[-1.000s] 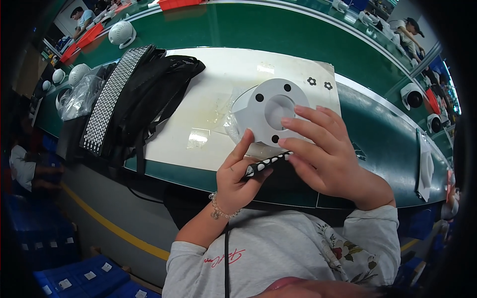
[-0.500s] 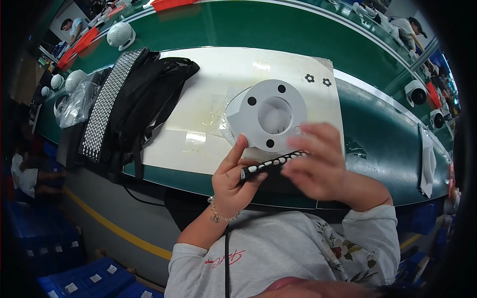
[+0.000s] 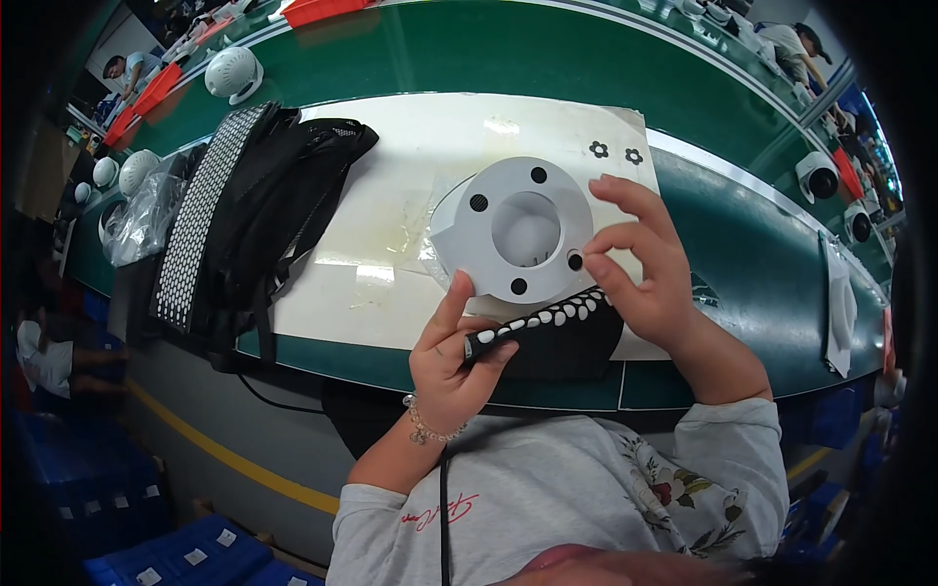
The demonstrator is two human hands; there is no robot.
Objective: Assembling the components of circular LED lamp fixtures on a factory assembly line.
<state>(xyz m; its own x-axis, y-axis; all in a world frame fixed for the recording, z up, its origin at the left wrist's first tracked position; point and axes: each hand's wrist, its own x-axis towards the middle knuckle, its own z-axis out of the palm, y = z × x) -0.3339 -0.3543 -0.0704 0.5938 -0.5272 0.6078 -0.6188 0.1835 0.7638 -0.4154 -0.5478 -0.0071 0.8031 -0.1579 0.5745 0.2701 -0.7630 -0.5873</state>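
A white ring-shaped base (image 3: 472, 250) with a wide central hole lies on the white board. Round black pads sit on its face, among them an upper pad (image 3: 538, 175), a left pad (image 3: 479, 203) and a lower pad (image 3: 519, 286). My left hand (image 3: 452, 361) is closed on a black sheet with rows of white spots (image 3: 547, 320), its index fingertip at the base's near edge. At the base's right side, the thumb and index finger of my right hand (image 3: 645, 264) pinch at another round black pad (image 3: 575, 261); the other fingers are raised.
Left on the white board (image 3: 342, 225) lies a black mesh bundle (image 3: 264, 195) with a spotted strip, beside clear plastic bags (image 3: 147, 215). White rounded devices, such as a ribbed one (image 3: 234, 74), stand on the green worktable (image 3: 391, 59). Other people work at the far corners.
My right hand, blurred before, has come to the base's right side, where a black pad now shows at the formerly pale circle. The spotted sheet is less covered by that hand.
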